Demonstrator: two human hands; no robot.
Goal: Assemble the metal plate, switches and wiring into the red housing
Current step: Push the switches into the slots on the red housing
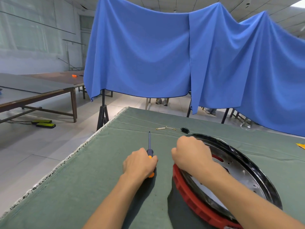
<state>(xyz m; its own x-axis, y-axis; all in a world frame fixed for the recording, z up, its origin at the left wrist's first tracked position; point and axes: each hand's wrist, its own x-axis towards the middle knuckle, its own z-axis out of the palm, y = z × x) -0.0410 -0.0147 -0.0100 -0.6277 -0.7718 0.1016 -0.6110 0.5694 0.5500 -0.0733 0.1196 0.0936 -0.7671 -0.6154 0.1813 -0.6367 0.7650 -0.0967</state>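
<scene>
On the green cloth (85, 187) the left hand (140, 163) curls round a screwdriver (149, 146), its shaft lying flat and pointing away, seemingly ready for a fastening step. Just right of it the red housing (194, 205) sits with the metal plate (237, 172) in it; the right hand (192, 152), fisted, forearm across the plate, rests at its far-left rim, likely steadying it. Whether it pinches anything I cannot tell. A wire (165, 128) and a black switch (184, 129) lie beyond, apart.
</scene>
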